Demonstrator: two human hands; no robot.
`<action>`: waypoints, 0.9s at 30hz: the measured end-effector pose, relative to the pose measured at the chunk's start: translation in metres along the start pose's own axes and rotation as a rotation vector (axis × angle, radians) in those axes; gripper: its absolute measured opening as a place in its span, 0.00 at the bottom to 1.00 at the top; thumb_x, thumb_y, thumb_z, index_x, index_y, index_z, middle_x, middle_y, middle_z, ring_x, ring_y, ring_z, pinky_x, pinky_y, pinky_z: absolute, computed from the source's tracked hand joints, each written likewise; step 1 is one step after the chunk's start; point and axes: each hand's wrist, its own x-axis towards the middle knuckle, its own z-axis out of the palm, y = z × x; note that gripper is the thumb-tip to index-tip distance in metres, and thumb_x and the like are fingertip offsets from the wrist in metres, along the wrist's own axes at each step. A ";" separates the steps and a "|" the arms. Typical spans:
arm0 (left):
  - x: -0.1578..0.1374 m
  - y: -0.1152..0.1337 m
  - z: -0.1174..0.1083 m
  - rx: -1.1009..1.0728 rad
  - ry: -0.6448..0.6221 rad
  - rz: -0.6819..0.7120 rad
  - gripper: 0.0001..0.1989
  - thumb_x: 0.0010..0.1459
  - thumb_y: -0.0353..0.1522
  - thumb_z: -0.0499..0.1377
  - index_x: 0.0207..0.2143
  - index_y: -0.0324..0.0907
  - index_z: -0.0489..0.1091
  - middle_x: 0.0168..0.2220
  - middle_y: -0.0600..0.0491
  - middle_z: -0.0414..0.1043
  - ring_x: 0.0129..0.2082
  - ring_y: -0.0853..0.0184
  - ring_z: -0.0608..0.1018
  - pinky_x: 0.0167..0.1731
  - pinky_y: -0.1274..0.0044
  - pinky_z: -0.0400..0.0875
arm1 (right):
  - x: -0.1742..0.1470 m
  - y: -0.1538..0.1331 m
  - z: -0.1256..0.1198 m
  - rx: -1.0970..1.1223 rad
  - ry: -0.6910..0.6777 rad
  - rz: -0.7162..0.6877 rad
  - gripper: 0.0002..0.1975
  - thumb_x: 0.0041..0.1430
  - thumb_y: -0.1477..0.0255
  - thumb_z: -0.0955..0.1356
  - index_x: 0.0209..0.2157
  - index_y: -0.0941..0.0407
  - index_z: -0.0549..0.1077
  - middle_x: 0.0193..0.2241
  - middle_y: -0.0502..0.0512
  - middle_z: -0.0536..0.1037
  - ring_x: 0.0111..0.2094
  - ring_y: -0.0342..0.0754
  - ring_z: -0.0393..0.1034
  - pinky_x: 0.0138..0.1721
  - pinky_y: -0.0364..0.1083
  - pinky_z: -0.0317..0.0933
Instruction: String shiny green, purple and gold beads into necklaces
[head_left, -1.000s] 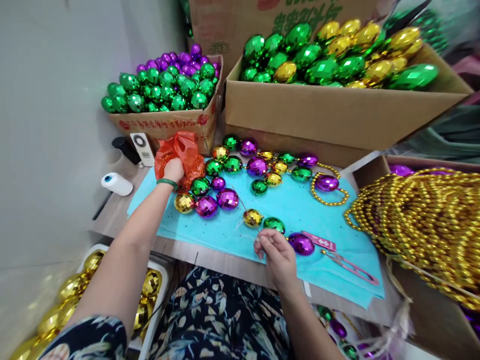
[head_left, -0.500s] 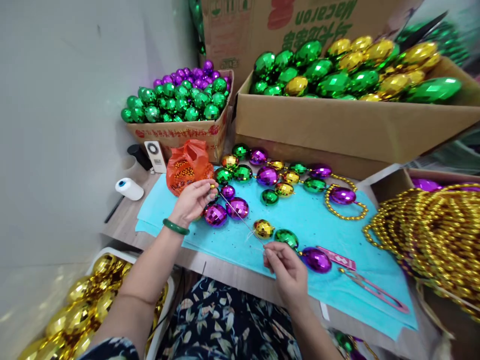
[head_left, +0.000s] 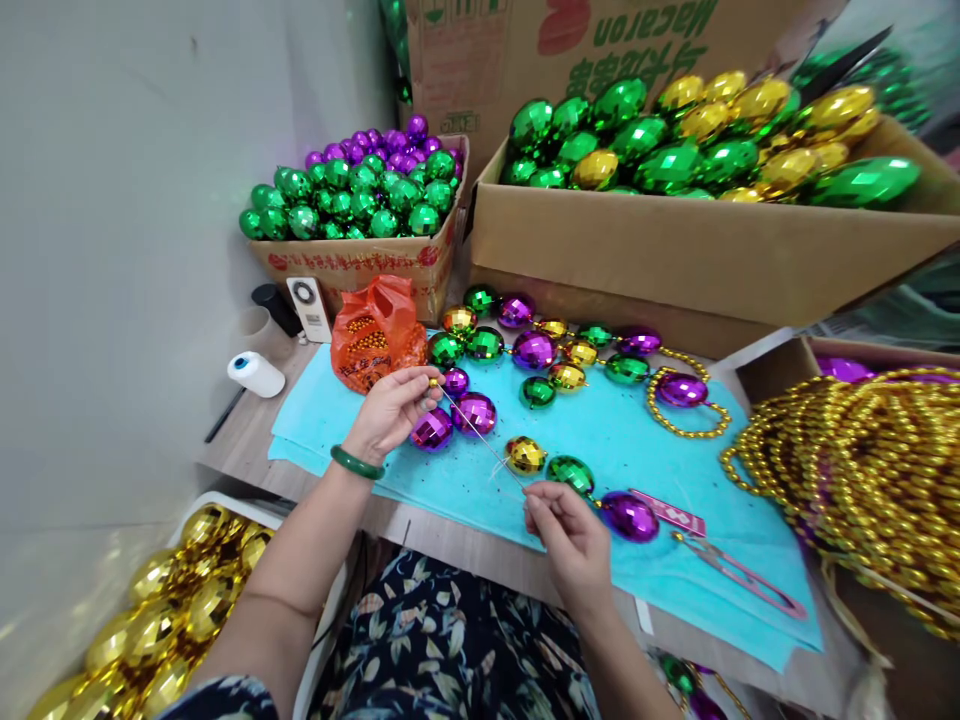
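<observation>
Left hand [head_left: 396, 408] pinches a gold bead [head_left: 433, 382], right hand [head_left: 570, 540] the needle [head_left: 489, 448] stretched between them.

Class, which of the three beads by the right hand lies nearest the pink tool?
The purple bead, at the row's right end; the green bead and gold bead lie farther left.

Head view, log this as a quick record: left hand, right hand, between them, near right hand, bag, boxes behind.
Left hand: left hand pinches a small gold bead
Right hand: right hand pinches the lower end of a thin needle
Between them: the needle, slanting above the blue cloth
Near right hand: large gold bead, green bead, purple bead
Bag: orange-red bag, small gold beads inside
Boxes behind: left box, green and purple balls; right box, green and gold
</observation>
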 end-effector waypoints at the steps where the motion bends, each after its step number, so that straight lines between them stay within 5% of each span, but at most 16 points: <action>1: 0.000 0.000 0.000 0.012 -0.003 0.005 0.07 0.46 0.25 0.66 0.31 0.35 0.75 0.30 0.51 0.76 0.25 0.75 0.76 0.24 0.86 0.71 | 0.000 0.000 0.000 -0.004 0.001 0.006 0.10 0.55 0.64 0.68 0.30 0.57 0.72 0.17 0.48 0.66 0.19 0.41 0.61 0.20 0.40 0.56; 6: -0.001 0.001 0.005 0.069 -0.046 0.023 0.17 0.43 0.25 0.69 0.39 0.36 0.75 0.29 0.52 0.77 0.24 0.74 0.77 0.22 0.86 0.71 | 0.000 -0.001 -0.001 0.008 0.017 0.028 0.09 0.55 0.65 0.68 0.29 0.58 0.71 0.17 0.48 0.66 0.19 0.41 0.61 0.20 0.40 0.56; 27: 0.004 0.000 0.008 -0.019 -0.067 0.026 0.14 0.48 0.26 0.66 0.39 0.37 0.74 0.29 0.52 0.77 0.24 0.76 0.76 0.23 0.87 0.71 | -0.002 0.004 -0.006 0.039 0.012 0.005 0.09 0.57 0.66 0.67 0.31 0.58 0.71 0.17 0.48 0.66 0.19 0.40 0.61 0.20 0.40 0.56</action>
